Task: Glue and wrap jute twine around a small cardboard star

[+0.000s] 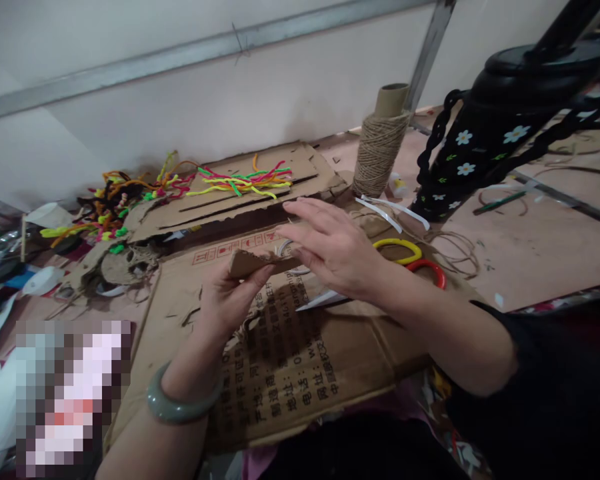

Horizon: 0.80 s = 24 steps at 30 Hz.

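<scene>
My left hand (225, 300), with a pale green bangle (183, 400) at the wrist, pinches a small folded piece of brown cardboard (245, 264) between thumb and fingers. Just to its right, my right hand (330, 250) hovers with fingers stretched out and slightly spread. Whether its fingertips touch the cardboard piece is hard to tell. Below both hands lies a large printed cardboard sheet (360, 360). Scissors with a yellow and red handle (425, 267) rest on it, partly behind my right forearm, with their blade pointing left.
A twine spool (383, 150) stands behind, beside a tall black flowered vase-like object (475, 147). Bright fuzzy stems (250, 179) lie on torn cardboard (220, 220) at the back. White strips (405, 212) and loose cord (460, 250) lie right; a tangled coloured pile (115, 207) lies left.
</scene>
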Tool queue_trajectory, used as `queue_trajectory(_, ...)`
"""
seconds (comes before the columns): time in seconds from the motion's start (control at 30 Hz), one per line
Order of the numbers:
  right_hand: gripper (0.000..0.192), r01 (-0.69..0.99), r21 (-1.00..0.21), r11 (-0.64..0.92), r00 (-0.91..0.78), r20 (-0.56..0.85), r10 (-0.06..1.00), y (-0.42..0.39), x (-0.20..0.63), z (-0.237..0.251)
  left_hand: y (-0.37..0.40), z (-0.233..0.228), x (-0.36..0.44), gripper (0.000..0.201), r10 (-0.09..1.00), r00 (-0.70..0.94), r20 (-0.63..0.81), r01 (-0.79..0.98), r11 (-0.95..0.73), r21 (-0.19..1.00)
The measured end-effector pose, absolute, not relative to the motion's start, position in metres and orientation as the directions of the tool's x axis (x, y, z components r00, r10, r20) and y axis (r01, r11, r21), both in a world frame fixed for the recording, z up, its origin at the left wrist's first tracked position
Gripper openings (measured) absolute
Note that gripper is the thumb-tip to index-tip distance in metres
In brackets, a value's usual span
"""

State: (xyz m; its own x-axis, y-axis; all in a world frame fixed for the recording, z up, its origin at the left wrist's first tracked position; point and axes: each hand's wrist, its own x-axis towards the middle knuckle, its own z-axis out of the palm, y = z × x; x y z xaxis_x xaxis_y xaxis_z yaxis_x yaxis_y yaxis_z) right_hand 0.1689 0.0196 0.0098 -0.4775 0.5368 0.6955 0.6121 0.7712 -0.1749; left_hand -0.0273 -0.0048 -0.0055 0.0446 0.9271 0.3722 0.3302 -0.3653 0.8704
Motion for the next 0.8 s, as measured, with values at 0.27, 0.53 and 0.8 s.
queue_trajectory(0.27, 0.033, 0.52, -0.202, 0.83, -0.564, 0.649, 0.511, 0.012, 0.16, 0.008, -0.001, -0.013, -0.03, 0.019, 0.88, 0.121, 0.459, 0.345, -0.471, 0.812)
queue_trajectory(0.53, 0.036, 0.497, -0.155, 0.854, -0.572, 0.681, 0.457, 0.012, 0.158, 0.004, 0.0, -0.015, -0.03, 0.014, 0.932, -0.032, 0.36, 0.309, -0.333, 0.891)
queue_trajectory(0.8, 0.038, 0.598, 0.107, 0.795, -0.614, 0.698, 0.368, 0.003, 0.153, 0.002, 0.002, -0.018, -0.031, 0.01, 0.938, -0.129, 0.323, 0.217, -0.291, 0.932)
